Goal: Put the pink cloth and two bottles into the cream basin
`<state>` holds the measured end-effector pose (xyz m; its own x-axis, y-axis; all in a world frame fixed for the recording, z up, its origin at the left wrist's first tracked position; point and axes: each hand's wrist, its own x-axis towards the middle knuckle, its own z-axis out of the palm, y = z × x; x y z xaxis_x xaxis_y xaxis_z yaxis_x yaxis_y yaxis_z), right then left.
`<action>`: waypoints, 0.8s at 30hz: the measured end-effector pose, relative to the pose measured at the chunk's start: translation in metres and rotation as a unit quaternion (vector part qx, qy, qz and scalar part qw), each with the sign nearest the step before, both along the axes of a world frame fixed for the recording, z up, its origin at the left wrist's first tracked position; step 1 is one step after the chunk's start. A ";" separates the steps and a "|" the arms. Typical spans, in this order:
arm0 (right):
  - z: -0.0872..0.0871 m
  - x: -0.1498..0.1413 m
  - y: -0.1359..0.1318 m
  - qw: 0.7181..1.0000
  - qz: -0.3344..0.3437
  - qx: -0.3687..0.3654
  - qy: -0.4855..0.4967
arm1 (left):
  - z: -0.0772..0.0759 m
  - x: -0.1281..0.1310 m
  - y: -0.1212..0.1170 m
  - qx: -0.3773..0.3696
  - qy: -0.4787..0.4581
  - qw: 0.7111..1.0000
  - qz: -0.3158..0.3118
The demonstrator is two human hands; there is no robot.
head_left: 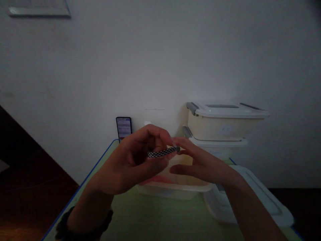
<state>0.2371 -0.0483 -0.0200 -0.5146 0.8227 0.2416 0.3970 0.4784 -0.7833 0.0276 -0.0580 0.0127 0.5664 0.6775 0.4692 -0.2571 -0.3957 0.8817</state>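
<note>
Clock is read from the band, 12 being the top of my view. Step in hand: a small black-and-white checkered band (162,153) is up in the air mid-view, worked by both hands above an open bin (175,188). From my end, left hand (125,164) comes in from 8 o'clock, closed on the band, thumb below and fingers curled over it. Right hand (205,167) comes in from 4 o'clock, thumb and fingers spread, fingertips right by the band's far end; can't tell whether they touch it or sit just behind. Band runs roughly sideways, far end slightly higher, with a small dark bit at that tip, too blurry to name. Going by this pose, I'd say any next move calls for a firm left pinch, since the right thumb gives no support, and for fine fingertip control at the tip. Bin rim sits at 5 o'clock, on the green table (160,217); something reddish (157,179) is inside, partly hidden by the left hand. Loose lid (265,199) at 4 o'clock, partly behind the right forearm. Lidded box (215,129) between 2 and 3, stacked on another box. Phone (124,128) stands upright at 10. Dim light, soft detail.
</note>
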 end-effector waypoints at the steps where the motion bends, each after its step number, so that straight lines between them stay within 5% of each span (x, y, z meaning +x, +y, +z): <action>1: 0.000 -0.002 0.000 1.000 0.014 0.023 -0.012 | 0.001 0.000 -0.001 0.017 -0.009 1.000 0.014; 6: 0.007 0.003 0.001 0.997 -0.062 0.019 -0.046 | 0.001 -0.011 0.011 0.065 -0.081 0.986 0.131; 9: 0.011 0.015 0.003 0.990 -0.137 0.033 -0.001 | 0.004 -0.021 0.017 0.051 -0.059 0.970 0.229; 12: 0.015 0.029 0.002 0.989 -0.141 0.019 0.050 | 0.006 -0.027 0.018 0.031 -0.023 0.949 0.312; 19: 0.020 0.048 0.000 0.991 -0.096 0.034 -0.089 | 0.001 -0.029 0.036 -0.033 -0.021 0.932 0.361; 24: 0.019 0.047 0.002 0.988 -0.137 0.063 -0.012 | -0.005 -0.030 0.045 -0.070 0.008 0.945 0.321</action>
<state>0.2839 -0.0462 -0.0006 -0.2829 0.8962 0.3418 0.5435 0.4434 -0.7128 -0.0026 -0.0132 0.0079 0.0242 0.9387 0.3440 0.0087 -0.3443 0.9388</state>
